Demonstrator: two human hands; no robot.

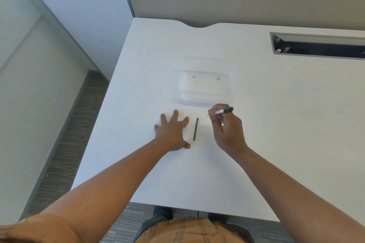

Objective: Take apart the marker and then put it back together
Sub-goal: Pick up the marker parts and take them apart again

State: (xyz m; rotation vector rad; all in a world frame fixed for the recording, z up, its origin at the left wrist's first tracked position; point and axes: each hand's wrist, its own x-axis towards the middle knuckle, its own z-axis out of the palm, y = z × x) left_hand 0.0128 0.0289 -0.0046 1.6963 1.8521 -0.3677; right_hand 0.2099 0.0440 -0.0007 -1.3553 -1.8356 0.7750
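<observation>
We see a wide white desk from above, with two bare arms reaching over its near edge. The left hand lies flat on the desk, palm down, with its fingers spread out. It holds nothing. The right hand is lifted a little and curled, and it pinches a thin marker body with a white label and a black end between the thumb and the first fingers. The marker body lies almost level, with its black end pointing toward the right side of the desk. A small pale bit sits at its left end, but it is too blurry for us to tell what it is.

Between the two hands a thin dark grey stick, straight like a straw, lies on the desk. It points from the near edge toward the far edge. It is just beside the left hand's first finger and thumb, but we cannot tell if they touch it.

A see-through plastic box with no lid stands a little farther back, near the middle of the desk. In the far right corner there is a long grey metal slot with a dark inside.
</observation>
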